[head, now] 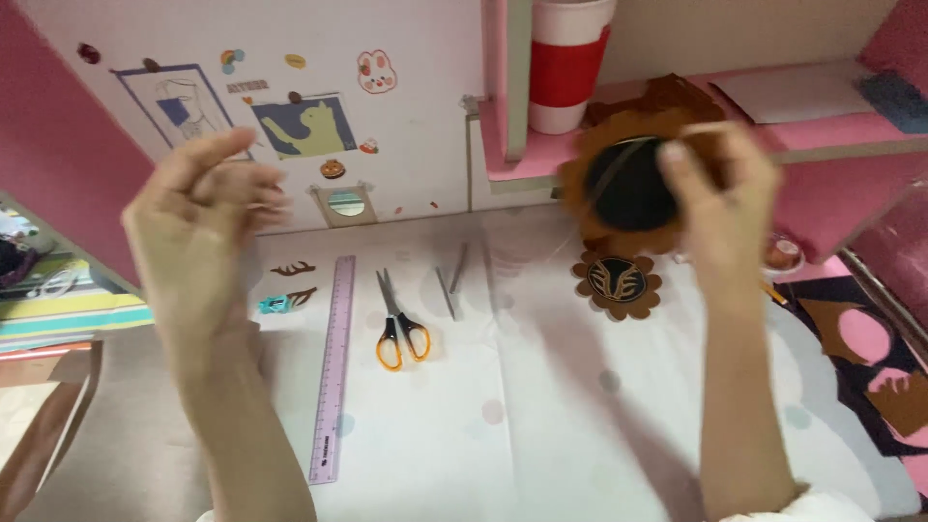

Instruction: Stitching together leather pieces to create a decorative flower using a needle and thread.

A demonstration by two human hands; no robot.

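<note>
We look down on a white work surface (pixel 541 406) with both of the person's arms raised into the upper half of the frame. At upper right, the right hand (pixel 725 193) pinches a round felt piece (pixel 628 184), brown with a scalloped edge and a black disc at its centre; the thumb lies across the black disc and the fingers close behind the rim, so the piece is held clear of the surface. At upper left, the left hand (pixel 198 217) is lifted with its fingers drawn together; motion blur hides whether they pinch anything, so we cannot tell its grip.

Just below the held piece, a second scalloped brown disc (pixel 617 283) with a pale antler-like motif lies flat on the surface. Near the centre of the frame lie orange-handled scissors (pixel 398 324), blades pointing up the frame, and just right of them a pair of grey tweezers (pixel 452 280). A pale purple ruler (pixel 333 367) lies lengthwise left of the scissors. Small brown antler-shaped cut-outs (pixel 293 270) sit near the ruler's upper end. A red-and-white cup (pixel 565 63) stands on a pink shelf (pixel 522 159) at top centre. Felt offcuts (pixel 870 358) in brown, pink and black fill the right edge.
</note>
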